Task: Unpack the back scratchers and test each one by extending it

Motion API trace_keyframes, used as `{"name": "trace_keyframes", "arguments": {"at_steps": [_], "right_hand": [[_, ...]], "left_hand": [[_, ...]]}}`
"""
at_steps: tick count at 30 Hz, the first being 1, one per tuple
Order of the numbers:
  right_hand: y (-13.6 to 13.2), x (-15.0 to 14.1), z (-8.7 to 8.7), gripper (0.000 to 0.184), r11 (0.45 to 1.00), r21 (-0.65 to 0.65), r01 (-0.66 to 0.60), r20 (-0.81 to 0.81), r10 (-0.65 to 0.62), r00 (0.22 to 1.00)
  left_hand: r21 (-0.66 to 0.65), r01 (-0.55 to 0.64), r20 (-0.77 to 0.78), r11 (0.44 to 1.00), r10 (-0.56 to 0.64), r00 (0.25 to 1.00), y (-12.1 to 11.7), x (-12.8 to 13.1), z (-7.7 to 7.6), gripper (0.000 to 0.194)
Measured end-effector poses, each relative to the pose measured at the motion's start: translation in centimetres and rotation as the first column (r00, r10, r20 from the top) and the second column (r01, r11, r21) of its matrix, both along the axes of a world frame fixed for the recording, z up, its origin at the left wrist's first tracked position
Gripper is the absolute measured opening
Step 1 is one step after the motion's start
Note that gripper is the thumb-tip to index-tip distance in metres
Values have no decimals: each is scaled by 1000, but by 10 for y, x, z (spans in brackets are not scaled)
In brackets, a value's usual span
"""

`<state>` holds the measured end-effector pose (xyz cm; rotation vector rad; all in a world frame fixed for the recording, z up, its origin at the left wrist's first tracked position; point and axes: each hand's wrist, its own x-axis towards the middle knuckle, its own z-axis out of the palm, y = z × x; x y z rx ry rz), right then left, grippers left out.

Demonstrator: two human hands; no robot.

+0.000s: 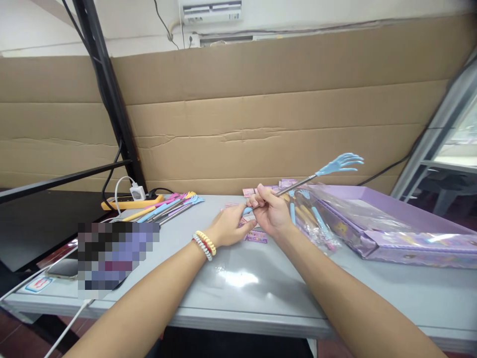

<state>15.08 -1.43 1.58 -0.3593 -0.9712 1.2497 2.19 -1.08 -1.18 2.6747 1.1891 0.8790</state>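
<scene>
A back scratcher [298,185] with a light-blue hand-shaped head and a metal shaft is raised above the table, tilted up to the right. My right hand [271,211] is closed around its shaft. Beside it, my left hand [233,223] is closed at the blue handle end, its fingers partly hidden. Under and behind my hands lie small pink printed cards [257,236]. To the right of my right hand, back scratchers in clear plastic bags [316,219] lie on the table.
A purple box tray [372,243] with clear plastic in it stands at the right. Several loose back scratchers [167,209] lie at the left, near a yellow power strip [130,203] with a white charger. A phone [63,268] rests at the left edge. Cardboard [242,119] lines the back.
</scene>
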Motion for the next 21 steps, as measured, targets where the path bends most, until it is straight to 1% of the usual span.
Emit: {"name": "trace_keyframes", "arguments": {"at_steps": [3, 6, 9, 12, 15, 18, 19, 21], "right_hand": [[-1, 2, 1, 58, 999, 49, 17, 46, -20, 999], [-1, 3, 0, 61, 997, 70, 12, 62, -17, 998], [-2, 1, -1, 62, 998, 63, 6, 51, -10, 999], [-4, -2, -1, 63, 998, 57, -10, 54, 6, 998], [-6, -1, 1, 63, 997, 54, -54, 72, 50, 996], [-7, 3, 4, 62, 994, 69, -89, 75, 84, 994], [-7, 4, 4, 62, 993, 71, -93, 76, 87, 993], [-8, 5, 6, 61, 993, 64, -97, 79, 92, 993]], "left_hand": [[-12, 78, 65, 997, -78, 995, -2, 0, 4, 37], [-57, 153, 187, 987, -140, 972, -3, 5, 6, 34], [-121, 208, 329, 971, -158, 931, -3, 10, 6, 27], [-186, 266, 414, 946, -170, 894, -4, 12, 5, 21], [-233, 342, 455, 910, -208, 866, -5, 12, 4, 24], [-286, 401, 451, 870, -247, 858, -7, 13, 3, 33], [-294, 404, 443, 866, -251, 861, -7, 14, 2, 35], [-275, 374, 425, 886, -237, 874, -7, 16, 0, 34]]}}
